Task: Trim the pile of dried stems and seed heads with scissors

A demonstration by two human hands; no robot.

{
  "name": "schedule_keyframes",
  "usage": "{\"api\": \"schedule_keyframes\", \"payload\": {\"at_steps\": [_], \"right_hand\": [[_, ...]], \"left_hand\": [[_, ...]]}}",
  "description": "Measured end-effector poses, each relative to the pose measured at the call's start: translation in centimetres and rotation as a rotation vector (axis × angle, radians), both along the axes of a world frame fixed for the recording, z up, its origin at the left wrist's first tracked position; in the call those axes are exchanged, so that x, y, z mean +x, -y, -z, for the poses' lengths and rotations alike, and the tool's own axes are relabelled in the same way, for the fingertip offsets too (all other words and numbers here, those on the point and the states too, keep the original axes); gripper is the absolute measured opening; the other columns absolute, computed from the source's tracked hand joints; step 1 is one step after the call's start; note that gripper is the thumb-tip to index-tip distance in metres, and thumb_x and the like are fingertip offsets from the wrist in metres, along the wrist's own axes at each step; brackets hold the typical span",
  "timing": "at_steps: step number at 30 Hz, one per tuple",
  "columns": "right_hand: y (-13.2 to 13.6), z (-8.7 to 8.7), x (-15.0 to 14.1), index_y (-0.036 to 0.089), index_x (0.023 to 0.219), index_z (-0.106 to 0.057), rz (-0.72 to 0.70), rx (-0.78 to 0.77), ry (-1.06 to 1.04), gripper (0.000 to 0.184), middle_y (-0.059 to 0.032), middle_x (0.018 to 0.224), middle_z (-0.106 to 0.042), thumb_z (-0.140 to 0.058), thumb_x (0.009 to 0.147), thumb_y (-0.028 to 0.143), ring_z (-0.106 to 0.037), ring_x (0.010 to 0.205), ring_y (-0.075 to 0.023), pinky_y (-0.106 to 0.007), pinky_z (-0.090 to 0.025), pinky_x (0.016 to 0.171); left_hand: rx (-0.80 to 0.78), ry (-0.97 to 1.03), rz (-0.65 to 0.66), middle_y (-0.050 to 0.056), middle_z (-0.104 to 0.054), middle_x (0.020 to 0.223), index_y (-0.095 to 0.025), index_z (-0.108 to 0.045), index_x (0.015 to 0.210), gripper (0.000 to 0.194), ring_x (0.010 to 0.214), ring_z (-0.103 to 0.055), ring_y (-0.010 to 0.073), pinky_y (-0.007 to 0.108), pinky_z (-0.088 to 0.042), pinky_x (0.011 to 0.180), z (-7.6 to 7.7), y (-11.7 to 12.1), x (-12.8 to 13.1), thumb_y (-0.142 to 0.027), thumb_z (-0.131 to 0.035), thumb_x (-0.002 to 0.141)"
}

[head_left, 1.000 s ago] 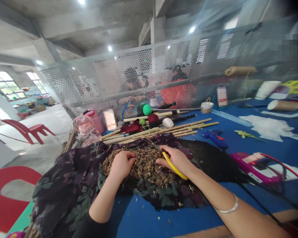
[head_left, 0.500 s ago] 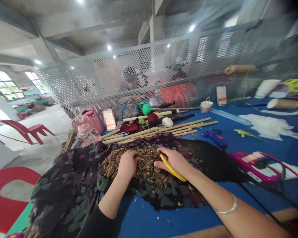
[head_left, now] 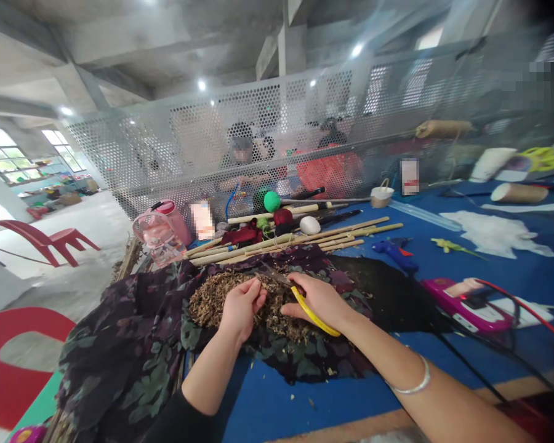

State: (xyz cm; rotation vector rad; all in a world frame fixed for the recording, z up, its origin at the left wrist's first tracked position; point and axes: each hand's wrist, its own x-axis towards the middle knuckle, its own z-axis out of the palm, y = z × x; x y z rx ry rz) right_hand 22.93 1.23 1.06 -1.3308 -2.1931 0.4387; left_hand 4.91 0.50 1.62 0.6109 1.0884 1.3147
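One left hand, pinched closed, contents unclear, and one right hand, closed round one pair of scissors, over one brown pile on dark cloth; blue table, concrete room.

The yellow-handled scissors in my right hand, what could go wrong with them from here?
The yellow-handled scissors have their blades close to your left hand, so a slip might nick it. They could also snag the patterned cloth beneath the heaped brown bits. A tug on that cloth may spill bits onto the blue table.
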Motion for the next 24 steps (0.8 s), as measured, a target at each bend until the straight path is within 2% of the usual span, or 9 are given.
{"api": "schedule_keyframes", "payload": {"at_steps": [3,6,11,15,19,24], "right_hand": [[0.1,0.2,-0.2,0.018,0.113,-0.053,-0.067,0.005,-0.016,0.065,-0.0113,0.108,-0.059,-0.068,0.061,0.055,-0.057,0.097,-0.025,-0.034,-0.043,0.082],[0.3,0.3,-0.4,0.019,0.112,-0.053,-0.073,-0.004,-0.007,0.07,-0.0109,0.104,-0.06,-0.069,0.057,0.06,-0.056,0.098,-0.0261,-0.036,-0.043,0.083],[0.6,-0.1,-0.6,0.019,0.109,-0.054,-0.062,0.036,0.026,0.068,-0.0098,0.098,-0.06,-0.068,0.058,0.061,-0.056,0.094,-0.0259,-0.035,-0.043,0.081],[0.9,-0.2,-0.8,0.019,0.105,-0.056,-0.063,0.055,0.05,0.058,-0.0082,0.092,-0.061,-0.066,0.063,0.059,-0.057,0.089,-0.0245,-0.033,-0.044,0.076],[0.9,0.0,-0.9,0.019,0.105,-0.057,-0.078,0.055,0.036,0.053,-0.0085,0.094,-0.062,-0.066,0.066,0.054,-0.057,0.091,-0.024,-0.033,-0.044,0.077],[0.8,0.4,-1.1,0.019,0.109,-0.056,-0.059,0.044,0.008,0.056,-0.0094,0.101,-0.062,-0.067,0.066,0.053,-0.057,0.094,-0.0245,-0.034,-0.044,0.081]], "left_hand": [[0.039,-0.006,-0.011,0.001,-0.059,0.063,-0.01,-0.063,0.068,0.009,0.056,-0.055,0.0036,0.013,-0.049,0.056,-0.2,0.5,0.6,-0.014,-0.07,0.066],[0.069,-0.037,0.007,0.001,-0.061,0.063,-0.01,-0.062,0.068,0.012,0.054,-0.054,0.0035,0.013,-0.049,0.055,0.0,0.7,0.8,-0.016,-0.071,0.064],[0.033,-0.039,0.003,0.0,-0.062,0.058,-0.011,-0.063,0.076,0.018,0.05,-0.054,0.0046,0.015,-0.046,0.053,0.4,0.9,0.9,-0.018,-0.072,0.062],[0.032,-0.06,0.017,0.001,-0.064,0.062,-0.011,-0.064,0.074,0.019,0.053,-0.056,0.0057,0.015,-0.046,0.053,0.6,0.9,0.8,-0.019,-0.073,0.06],[0.018,-0.049,-0.012,0.001,-0.065,0.061,-0.012,-0.065,0.071,0.017,0.054,-0.058,0.0063,0.015,-0.045,0.053,0.7,0.9,0.6,-0.017,-0.073,0.058],[0.033,-0.069,-0.021,0.001,-0.063,0.058,-0.012,-0.062,0.065,0.013,0.053,-0.058,0.0066,0.016,-0.046,0.054,0.7,1.0,0.5,-0.017,-0.072,0.06]]}}
